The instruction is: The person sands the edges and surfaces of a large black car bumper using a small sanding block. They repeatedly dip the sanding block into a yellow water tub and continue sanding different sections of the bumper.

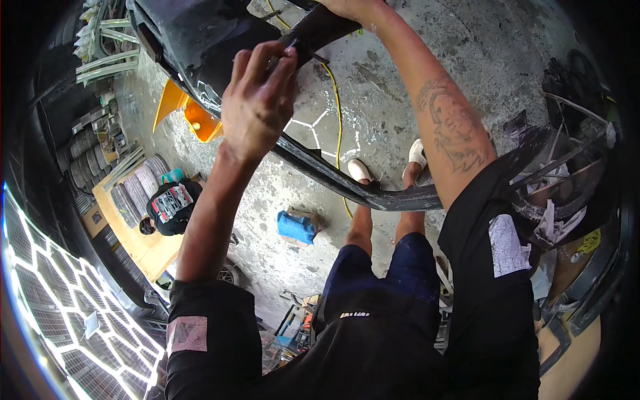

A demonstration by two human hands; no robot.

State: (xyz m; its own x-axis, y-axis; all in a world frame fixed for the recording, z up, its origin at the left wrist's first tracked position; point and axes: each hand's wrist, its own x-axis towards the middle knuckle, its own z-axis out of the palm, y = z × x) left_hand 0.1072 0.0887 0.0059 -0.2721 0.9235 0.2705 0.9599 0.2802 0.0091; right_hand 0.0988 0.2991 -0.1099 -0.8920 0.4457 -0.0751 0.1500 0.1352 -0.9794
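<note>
A large black car body part [207, 43], shaped like a bumper, spreads across the upper middle. Its long curved edge [320, 167] sweeps down to the right, past my shins. Over its upper section my left hand [257, 103] is closed, with fingers curled and pressed together near a dark edge; what they hold, if anything, is hidden. My right hand [350, 8] reaches to the top of the view beside a dark strip [323, 30] of the part. The picture's edge cuts off its fingers, so their grip does not show.
A yellow cable [338, 127] trails over the concrete floor. Beyond the part's left edge is an orange container [200, 121]. A blue-covered block [297, 227] lies left of my feet. A person in black [175, 205] is by a wooden table [143, 247]; tires [143, 183] stand nearby.
</note>
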